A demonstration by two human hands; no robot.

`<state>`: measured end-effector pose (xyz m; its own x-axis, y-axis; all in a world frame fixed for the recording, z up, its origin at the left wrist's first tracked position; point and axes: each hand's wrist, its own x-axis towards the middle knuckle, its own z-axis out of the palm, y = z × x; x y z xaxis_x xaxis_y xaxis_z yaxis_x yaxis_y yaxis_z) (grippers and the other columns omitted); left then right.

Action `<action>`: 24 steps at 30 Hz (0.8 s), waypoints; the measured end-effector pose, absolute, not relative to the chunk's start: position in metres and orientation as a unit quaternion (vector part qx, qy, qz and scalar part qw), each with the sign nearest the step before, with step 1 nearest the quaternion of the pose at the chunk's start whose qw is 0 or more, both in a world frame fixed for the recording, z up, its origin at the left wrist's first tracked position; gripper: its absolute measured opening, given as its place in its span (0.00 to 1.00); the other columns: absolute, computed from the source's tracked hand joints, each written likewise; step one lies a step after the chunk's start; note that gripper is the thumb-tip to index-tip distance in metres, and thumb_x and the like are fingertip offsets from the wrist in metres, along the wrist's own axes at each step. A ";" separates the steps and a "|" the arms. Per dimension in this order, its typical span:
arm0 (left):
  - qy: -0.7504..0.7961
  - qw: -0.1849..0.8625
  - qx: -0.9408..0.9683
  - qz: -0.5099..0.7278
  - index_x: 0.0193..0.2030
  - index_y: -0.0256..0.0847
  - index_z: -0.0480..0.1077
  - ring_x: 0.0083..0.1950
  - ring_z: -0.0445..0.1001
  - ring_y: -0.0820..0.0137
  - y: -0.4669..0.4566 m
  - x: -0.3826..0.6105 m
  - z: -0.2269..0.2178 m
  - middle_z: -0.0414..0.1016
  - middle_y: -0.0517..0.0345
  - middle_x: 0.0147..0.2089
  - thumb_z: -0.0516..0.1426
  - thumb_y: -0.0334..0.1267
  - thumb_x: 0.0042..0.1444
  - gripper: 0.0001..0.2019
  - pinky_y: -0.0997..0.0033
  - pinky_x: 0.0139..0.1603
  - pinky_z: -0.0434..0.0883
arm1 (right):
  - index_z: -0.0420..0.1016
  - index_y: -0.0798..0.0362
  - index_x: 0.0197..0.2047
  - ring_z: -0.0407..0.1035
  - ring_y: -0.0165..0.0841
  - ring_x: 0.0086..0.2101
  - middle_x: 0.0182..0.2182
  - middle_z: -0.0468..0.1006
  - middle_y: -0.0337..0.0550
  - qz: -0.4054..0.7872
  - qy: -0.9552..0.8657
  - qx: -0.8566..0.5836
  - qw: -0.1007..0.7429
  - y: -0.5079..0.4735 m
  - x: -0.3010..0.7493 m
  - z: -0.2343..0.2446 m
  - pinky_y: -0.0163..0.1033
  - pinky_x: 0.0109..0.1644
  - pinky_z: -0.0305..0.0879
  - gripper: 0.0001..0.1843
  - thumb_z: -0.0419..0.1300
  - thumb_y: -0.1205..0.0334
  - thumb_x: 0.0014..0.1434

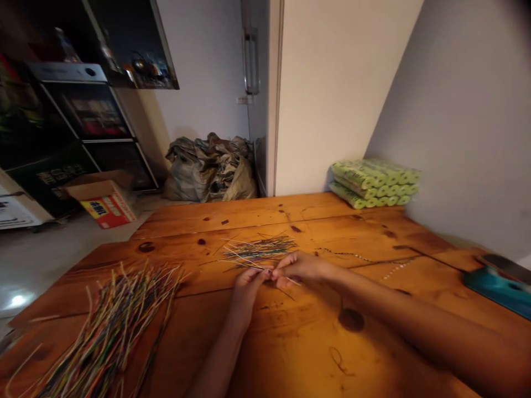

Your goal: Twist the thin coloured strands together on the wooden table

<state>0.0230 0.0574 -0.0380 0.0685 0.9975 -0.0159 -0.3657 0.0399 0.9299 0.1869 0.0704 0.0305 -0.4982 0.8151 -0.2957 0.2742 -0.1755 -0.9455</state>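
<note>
My left hand [250, 282] and my right hand [296, 267] meet fingertip to fingertip over the wooden table [199, 342]. Both are closed in a pinch on a thin pale cord [293, 282], whose end pokes out below my right fingers. A tiny dark spot shows between the fingertips, too small to name. Just beyond my hands lies a small bundle of thin multicoloured cords [265, 246]. To the left spreads a larger pile of long coloured cords [120, 320], apart from my left hand.
Beaded strings [348, 254] lie to the right of my hands. A teal object [498, 290] sits at the right edge. Green-wrapped rolls [373, 182] are stacked at the far edge. On the floor are a cardboard box [105, 204] and stuffed bags [211, 168].
</note>
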 end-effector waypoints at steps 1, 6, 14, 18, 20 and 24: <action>0.397 0.600 0.391 0.574 0.27 0.36 0.76 0.30 0.71 0.73 0.058 0.023 -0.038 0.77 0.57 0.27 0.65 0.43 0.36 0.13 0.73 0.38 0.67 | 0.77 0.57 0.28 0.69 0.29 0.26 0.23 0.77 0.39 0.563 -0.631 -0.475 0.244 0.068 0.192 0.035 0.36 0.35 0.63 0.17 0.64 0.49 0.43; 0.402 0.590 0.310 0.628 0.27 0.35 0.74 0.29 0.70 0.76 0.059 0.022 -0.033 0.76 0.58 0.29 0.67 0.43 0.32 0.15 0.75 0.34 0.68 | 0.76 0.54 0.39 0.71 0.38 0.41 0.41 0.78 0.47 0.291 -0.684 -0.570 0.350 0.032 0.248 0.063 0.43 0.47 0.63 0.18 0.57 0.50 0.52; 0.337 0.620 0.230 0.670 0.30 0.35 0.74 0.31 0.71 0.79 0.061 0.015 -0.034 0.75 0.59 0.33 0.66 0.36 0.36 0.12 0.81 0.35 0.69 | 0.71 0.51 0.46 0.68 0.39 0.44 0.43 0.75 0.48 0.045 -0.749 -0.625 0.217 -0.069 0.294 0.014 0.48 0.48 0.65 0.15 0.49 0.60 0.60; 0.339 0.622 0.214 0.673 0.30 0.36 0.74 0.31 0.71 0.79 0.063 0.013 -0.035 0.76 0.59 0.33 0.66 0.34 0.37 0.10 0.81 0.34 0.69 | 0.63 0.50 0.56 0.62 0.40 0.52 0.52 0.70 0.47 -0.028 -0.788 -0.597 0.146 -0.083 0.282 -0.019 0.50 0.54 0.63 0.21 0.49 0.66 0.60; 0.341 0.624 0.217 0.669 0.30 0.36 0.74 0.30 0.71 0.79 0.062 0.013 -0.034 0.75 0.59 0.32 0.66 0.35 0.37 0.10 0.81 0.34 0.69 | 0.60 0.52 0.59 0.60 0.41 0.54 0.55 0.68 0.48 -0.051 -0.807 -0.579 0.104 -0.083 0.279 -0.027 0.50 0.55 0.62 0.24 0.48 0.70 0.58; 0.351 0.624 0.222 0.662 0.29 0.35 0.74 0.30 0.71 0.80 0.061 0.015 -0.034 0.75 0.59 0.32 0.66 0.35 0.36 0.12 0.81 0.35 0.69 | 0.61 0.53 0.58 0.63 0.41 0.53 0.54 0.69 0.48 -0.057 -0.811 -0.578 0.070 -0.083 0.281 -0.029 0.50 0.53 0.65 0.24 0.48 0.72 0.58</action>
<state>0.0154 0.0610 -0.0340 -0.1223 0.9819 -0.1444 -0.6703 0.0256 0.7416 0.2814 -0.0833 -0.0291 -0.3232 0.9291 0.1796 0.9452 0.3263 0.0126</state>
